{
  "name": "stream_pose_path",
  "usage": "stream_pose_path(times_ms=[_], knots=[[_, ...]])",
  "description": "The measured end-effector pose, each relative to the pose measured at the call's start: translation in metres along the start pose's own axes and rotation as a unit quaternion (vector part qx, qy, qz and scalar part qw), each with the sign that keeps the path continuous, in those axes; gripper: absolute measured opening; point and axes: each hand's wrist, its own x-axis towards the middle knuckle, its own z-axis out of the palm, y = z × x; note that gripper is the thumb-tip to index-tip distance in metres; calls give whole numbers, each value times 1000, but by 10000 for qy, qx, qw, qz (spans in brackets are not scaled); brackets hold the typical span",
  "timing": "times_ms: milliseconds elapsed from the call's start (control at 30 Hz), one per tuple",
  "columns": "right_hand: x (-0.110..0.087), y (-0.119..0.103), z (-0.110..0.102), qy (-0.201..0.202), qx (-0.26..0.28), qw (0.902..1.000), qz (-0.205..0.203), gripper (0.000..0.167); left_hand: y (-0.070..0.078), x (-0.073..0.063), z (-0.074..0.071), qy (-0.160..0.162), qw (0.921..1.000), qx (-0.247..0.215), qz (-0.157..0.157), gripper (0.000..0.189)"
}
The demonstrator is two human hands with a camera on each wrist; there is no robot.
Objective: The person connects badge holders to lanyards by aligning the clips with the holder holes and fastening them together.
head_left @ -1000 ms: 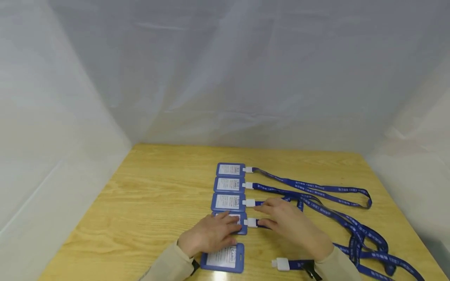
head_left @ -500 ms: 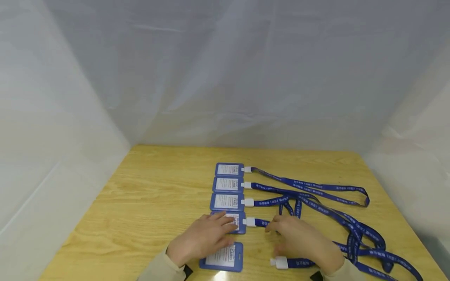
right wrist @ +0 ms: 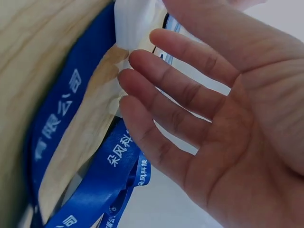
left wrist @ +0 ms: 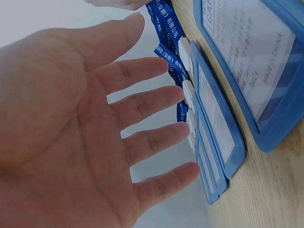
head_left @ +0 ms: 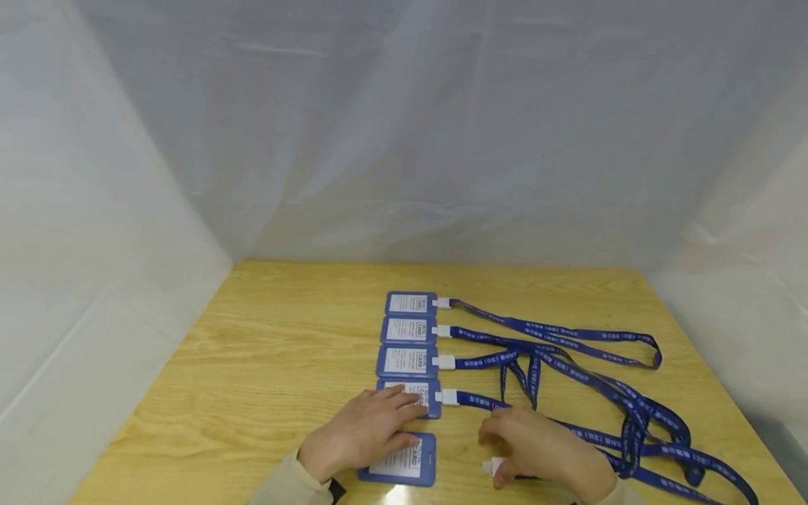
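Observation:
My left hand (head_left: 366,429) hovers with straight, spread fingers over the lowest two blue badge holders; the left wrist view shows its palm and fingers apart from them. Nearest the front lies a separate badge holder (head_left: 394,472), its slot facing right and no clip in it. Just right of it, my right hand (head_left: 536,445) is above the white clip (head_left: 491,466) of a loose blue lanyard, thumb and fingers on either side. In the right wrist view the fingers curve loosely beside the white clip (right wrist: 135,23) and grip nothing visible. That hand partly hides the lanyard strap.
Several badge holders (head_left: 407,362) form a column behind, each joined by a white clip (head_left: 446,362) to a blue lanyard. Their straps (head_left: 587,379) overlap and tangle across the right of the wooden table (head_left: 271,337). Pale sheeting (head_left: 404,140) encloses the back and sides.
My right hand has moved off the attached lanyards, right and toward the front, to the loose white clip. My left hand has drawn back slightly to the left.

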Motion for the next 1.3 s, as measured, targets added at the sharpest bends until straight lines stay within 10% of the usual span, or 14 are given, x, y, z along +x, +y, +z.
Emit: stream_pose_path(times_ms=[400,1300], knots=[[-4,3,3,127,73,9995,-288,17,-4,-3,0,-191,9995,-264,-39,50],[2,-14,-13,1182,-268,9891,-836,28,6,-24,-3,-513,9981,-40,341,40]])
